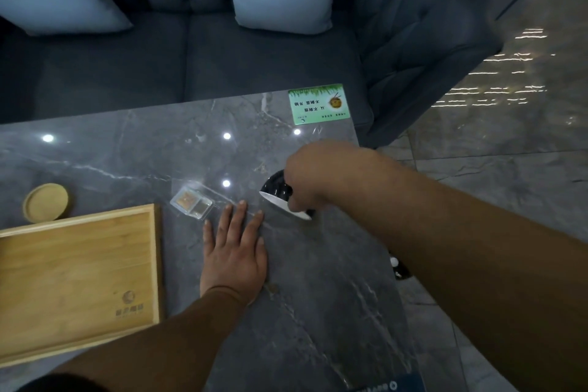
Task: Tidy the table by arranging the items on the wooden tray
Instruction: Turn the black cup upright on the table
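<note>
Your left hand (pixel 234 251) rests flat, released; right hand (pixel 318 178) grips the bowl (pixel 275 188), tray (pixel 76 280) well to its left

The right hand (pixel 318 175) grips a black bowl (pixel 275 189) (white inside), tipped sideways. The left hand (pixel 235 251) lies flat on the gray table (pixel 127 153). From it, the wooden tray (pixel 76 280) is at 9 o'clock and a small clear box (pixel 191 203) at 11.

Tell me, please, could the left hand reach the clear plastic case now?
Probably yes: the left hand lies flat and open, and the clear plastic case sits just ahead of it, nothing between them.
</note>
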{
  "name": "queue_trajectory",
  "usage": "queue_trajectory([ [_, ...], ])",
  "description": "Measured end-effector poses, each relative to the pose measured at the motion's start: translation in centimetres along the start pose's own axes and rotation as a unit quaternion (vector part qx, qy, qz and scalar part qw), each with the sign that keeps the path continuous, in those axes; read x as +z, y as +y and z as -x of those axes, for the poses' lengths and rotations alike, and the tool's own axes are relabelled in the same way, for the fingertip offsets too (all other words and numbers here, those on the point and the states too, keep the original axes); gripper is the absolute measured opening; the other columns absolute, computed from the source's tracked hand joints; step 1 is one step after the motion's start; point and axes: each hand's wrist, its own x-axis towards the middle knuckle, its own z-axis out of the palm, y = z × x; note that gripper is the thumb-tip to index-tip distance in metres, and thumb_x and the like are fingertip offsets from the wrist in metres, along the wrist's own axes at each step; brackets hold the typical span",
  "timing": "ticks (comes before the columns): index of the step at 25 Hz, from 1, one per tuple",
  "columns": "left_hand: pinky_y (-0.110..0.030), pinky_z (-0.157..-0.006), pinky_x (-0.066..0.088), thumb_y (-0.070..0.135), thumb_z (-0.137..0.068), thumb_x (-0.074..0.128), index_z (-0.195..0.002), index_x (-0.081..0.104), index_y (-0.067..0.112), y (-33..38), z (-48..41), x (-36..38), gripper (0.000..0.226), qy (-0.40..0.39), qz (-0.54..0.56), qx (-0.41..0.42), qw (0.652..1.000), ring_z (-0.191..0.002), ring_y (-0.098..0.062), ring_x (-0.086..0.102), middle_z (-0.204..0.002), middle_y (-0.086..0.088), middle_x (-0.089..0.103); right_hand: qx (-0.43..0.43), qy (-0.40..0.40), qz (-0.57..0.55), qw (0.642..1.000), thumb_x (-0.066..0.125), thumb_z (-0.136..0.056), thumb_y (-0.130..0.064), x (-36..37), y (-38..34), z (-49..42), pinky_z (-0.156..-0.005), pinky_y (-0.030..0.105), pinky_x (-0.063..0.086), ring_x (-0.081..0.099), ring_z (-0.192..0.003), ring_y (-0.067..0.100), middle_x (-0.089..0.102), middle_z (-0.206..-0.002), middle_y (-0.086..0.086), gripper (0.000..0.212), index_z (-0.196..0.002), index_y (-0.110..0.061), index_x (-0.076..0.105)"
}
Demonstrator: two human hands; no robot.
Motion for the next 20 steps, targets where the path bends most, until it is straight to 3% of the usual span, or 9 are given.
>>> queue_trajectory([
  [2, -0.059, -0.129, 0.007, 0.043, -0.102, 0.030, -0.157, 0.037, 0.031, 0.0, -0.1, 0.1, 0.056, 0.001, 0.000, 0.003, 1.000, -0.161, -0.024, 0.009, -0.172, -0.002, 0.023, 0.001, -0.024, -0.100, 0.995, 0.057, -0.097, -0.046, 1.4, 2.2, 0.6, -0.063, 0.033, 0.043, 0.061, -0.082, 0.026, 0.062, -0.087, 0.002, 0.032, -0.100, -0.015, 0.067],
  [4, -0.060, -0.128, 0.007, 0.043, -0.102, 0.031, -0.156, 0.038, 0.030, -0.2, -0.1, 0.3, 0.055, 0.003, 0.001, 0.003, 1.000, -0.161, -0.024, 0.010, -0.172, -0.003, 0.024, 0.025, -0.022, -0.305, 0.952, 0.055, -0.100, -0.042, 4.7, 3.7, 2.1, -0.068, 0.034, 0.054, 0.070, -0.087, 0.027, 0.072, -0.091, 0.003, 0.033, -0.098, -0.013, 0.070],
  [7, -0.060, -0.128, 0.009, 0.041, -0.102, 0.033, -0.152, 0.039, 0.029, -0.4, 0.0, 0.5, 0.053, 0.012, -0.002, 0.007, 1.000, -0.160, -0.026, 0.014, -0.170, -0.004, 0.028, 0.073, 0.051, -0.599, 0.795, 0.053, -0.102, -0.040, 10.9, 2.3, 4.1, -0.079, 0.038, 0.061, 0.076, -0.081, 0.015, 0.079, -0.086, -0.002, 0.032, -0.081, -0.020, 0.067],
  [10, -0.058, -0.127, 0.007, 0.042, -0.101, 0.033, -0.151, 0.039, 0.029, -0.4, -0.1, 0.9, 0.052, 0.023, -0.011, 0.012, 1.000, -0.160, -0.027, 0.017, -0.169, -0.005, 0.031, 0.113, 0.151, -0.768, 0.612, 0.054, -0.094, -0.037, 16.8, -1.6, 3.7, -0.086, 0.045, 0.060, 0.076, -0.091, 0.017, 0.081, -0.095, 0.002, 0.036, -0.063, -0.024, 0.068],
  [13, -0.056, -0.128, 0.006, 0.044, -0.103, 0.030, -0.155, 0.035, 0.031, -0.8, -0.1, 1.2, 0.054, 0.026, -0.024, 0.014, 0.999, -0.160, -0.027, 0.015, -0.170, -0.004, 0.029, 0.119, 0.197, -0.855, 0.464, 0.051, -0.086, -0.037, 21.0, -4.2, 3.4, -0.087, 0.038, 0.057, 0.074, -0.105, 0.021, 0.080, -0.104, 0.007, 0.033, -0.078, -0.019, 0.077],
  [14, -0.056, -0.128, 0.006, 0.045, -0.103, 0.029, -0.155, 0.034, 0.032, -0.8, -0.1, 1.2, 0.054, 0.027, -0.026, 0.016, 0.999, -0.160, -0.026, 0.015, -0.170, -0.004, 0.028, 0.121, 0.207, -0.868, 0.435, 0.050, -0.085, -0.038, 22.2, -4.4, 3.6, -0.088, 0.038, 0.056, 0.073, -0.108, 0.021, 0.080, -0.107, 0.008, 0.038, -0.087, -0.010, 0.075],
  [16, -0.056, -0.128, 0.006, 0.045, -0.103, 0.029, -0.155, 0.035, 0.031, -0.8, -0.2, 1.3, 0.054, 0.031, -0.024, 0.015, 0.999, -0.160, -0.026, 0.015, -0.170, -0.004, 0.028, 0.134, 0.228, -0.868, 0.421, 0.048, -0.087, -0.037, 23.9, -4.3, 3.8, -0.089, 0.037, 0.056, 0.072, -0.111, 0.021, 0.079, -0.108, 0.009, 0.047, -0.095, 0.007, 0.064],
  [20, -0.058, -0.128, 0.008, 0.045, -0.103, 0.029, -0.156, 0.034, 0.032, -0.5, -0.2, 1.3, 0.054, 0.031, -0.017, 0.012, 0.999, -0.160, -0.026, 0.015, -0.169, -0.004, 0.028, 0.159, 0.264, -0.864, 0.398, 0.047, -0.090, -0.029, 25.3, -3.1, 4.5, -0.087, 0.035, 0.056, 0.073, -0.110, 0.022, 0.080, -0.103, 0.009, 0.038, -0.089, 0.002, 0.068],
])
